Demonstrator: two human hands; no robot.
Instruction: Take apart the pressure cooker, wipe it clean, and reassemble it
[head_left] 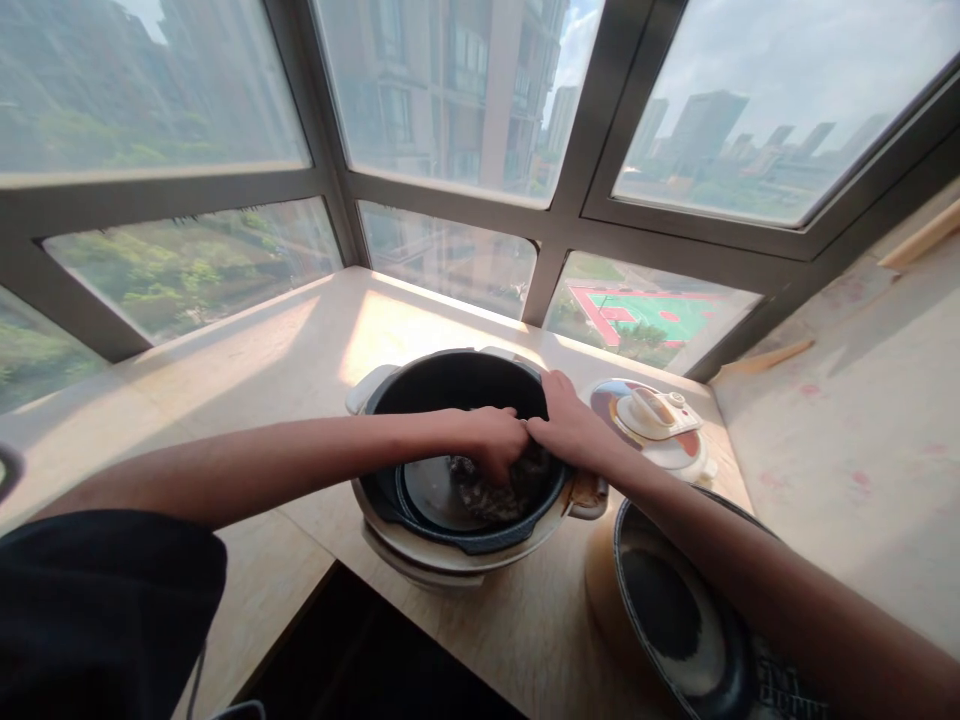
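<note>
Dark sleeve cloth [112, 610] lies nearest the camera, behind the left hand [495, 438], which reaches down into a black pot [450, 385]. Its fingers curl close together over a grey, crumpled mass [480, 498] lying in the pot just beneath them; whether they pinch it, I cannot tell. Just beside it, the right hand [570, 425] lies across the pot's rim, thumb apart from the fingers; how firmly it grips is hidden. Around and below both hands, a pale cooker body [442, 575] holds the pot on a light worktop [247, 370]. Beyond the right hand, to its right, lies a round lid [652, 415]; nearer the camera, below the right forearm [750, 550], stands a second pot [602, 570]. Windows [450, 90] rise ahead of both hands.
</note>
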